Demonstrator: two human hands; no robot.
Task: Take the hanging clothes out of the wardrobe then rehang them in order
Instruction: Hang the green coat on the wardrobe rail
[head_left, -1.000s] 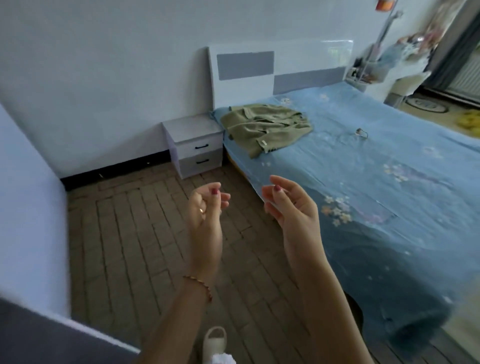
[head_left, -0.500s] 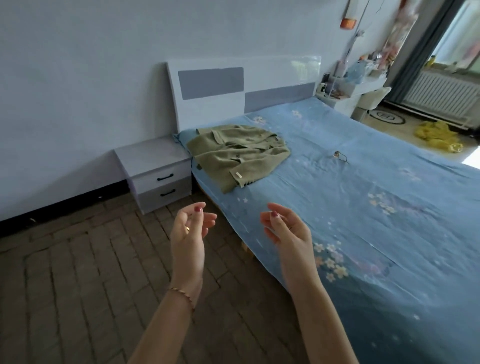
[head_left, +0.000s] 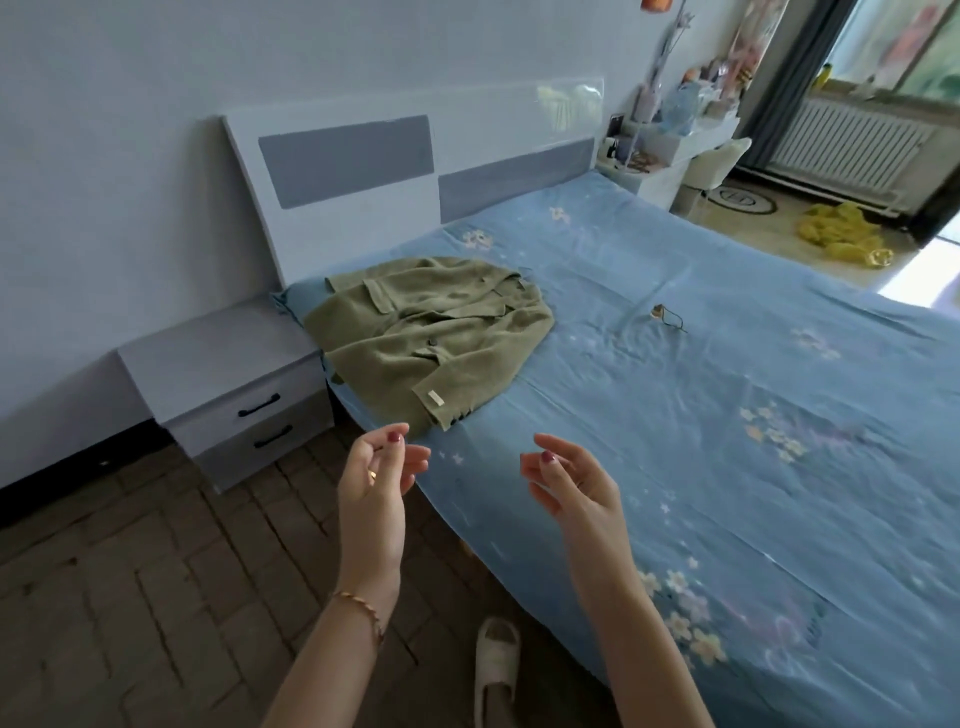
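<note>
Your left hand (head_left: 375, 491) and right hand (head_left: 576, 491) are both raised over the near edge of the bed (head_left: 753, 374), fingers loosely curled and holding nothing, palms turned toward each other with a gap between them. The green jacket (head_left: 431, 335) lies flat on the bed at 11 o'clock from your hands, near the headboard (head_left: 332, 192). A nightstand (head_left: 228, 384) stands at 10 o'clock. A slipper (head_left: 496, 665) sits at 6 o'clock.

Home bedroom: bed (head_left: 727, 415) w/ headboard (head_left: 395, 171), nightstand (head_left: 228, 374).
</note>
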